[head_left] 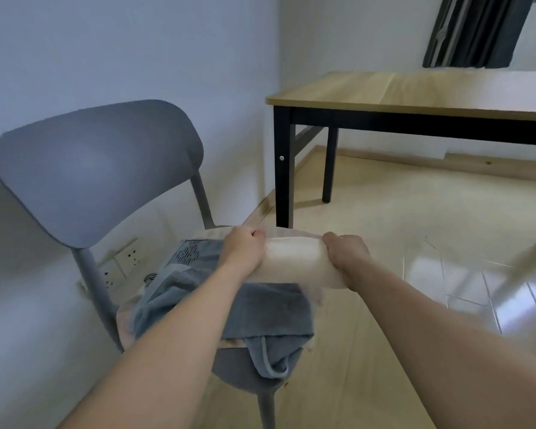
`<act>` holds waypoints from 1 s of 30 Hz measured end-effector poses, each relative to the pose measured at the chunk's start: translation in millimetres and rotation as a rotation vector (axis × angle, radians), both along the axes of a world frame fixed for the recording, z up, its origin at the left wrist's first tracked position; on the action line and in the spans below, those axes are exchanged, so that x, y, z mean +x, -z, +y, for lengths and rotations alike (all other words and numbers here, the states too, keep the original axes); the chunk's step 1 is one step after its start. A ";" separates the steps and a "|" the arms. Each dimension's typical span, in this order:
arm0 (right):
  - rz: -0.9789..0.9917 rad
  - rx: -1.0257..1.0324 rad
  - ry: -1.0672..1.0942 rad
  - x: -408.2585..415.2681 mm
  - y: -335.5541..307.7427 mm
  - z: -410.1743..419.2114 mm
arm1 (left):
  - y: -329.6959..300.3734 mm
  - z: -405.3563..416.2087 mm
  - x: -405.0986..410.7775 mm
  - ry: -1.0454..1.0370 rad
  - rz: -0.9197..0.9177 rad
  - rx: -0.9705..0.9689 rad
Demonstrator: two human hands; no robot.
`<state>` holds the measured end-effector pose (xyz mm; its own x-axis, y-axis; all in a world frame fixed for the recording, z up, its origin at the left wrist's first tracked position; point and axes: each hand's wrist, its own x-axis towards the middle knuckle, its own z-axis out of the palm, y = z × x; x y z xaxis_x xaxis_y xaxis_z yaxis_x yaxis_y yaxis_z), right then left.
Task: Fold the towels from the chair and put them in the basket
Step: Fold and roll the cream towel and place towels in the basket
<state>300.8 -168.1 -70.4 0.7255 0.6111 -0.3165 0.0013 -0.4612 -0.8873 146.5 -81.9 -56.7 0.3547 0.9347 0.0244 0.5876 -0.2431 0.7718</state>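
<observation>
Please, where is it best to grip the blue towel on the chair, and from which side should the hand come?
Probably the hanging loop of the blue towel, or the corner beside it. It droops over the front edge of the chair, toward the person, free of the pile. Come from the front and pinch with the fingers. Both hands now grip the cream towel.

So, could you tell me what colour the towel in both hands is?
Cream towel, gripped by both hands; clearest in the head view.

The chair (96, 168) stands against the wall at left, with a heap of towels (270, 311) on its seat. Above that heap, one towel (291, 261) is stretched between the left hand (243, 249) and right hand (347, 255). The table (415, 94) stands behind and to the right, in the corner.
</observation>
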 end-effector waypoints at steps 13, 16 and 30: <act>0.029 -0.229 0.054 88.7 -345.1 -22.7 | -336.9 -32.2 86.2 0.066 0.029 -0.148; 0.009 -0.270 0.045 88.3 -437.1 -64.9 | -422.9 -71.0 86.8 0.056 0.082 -0.163; 0.095 -0.230 0.085 196.9 -504.1 -209.9 | -495.6 -198.6 195.5 0.117 0.051 -0.152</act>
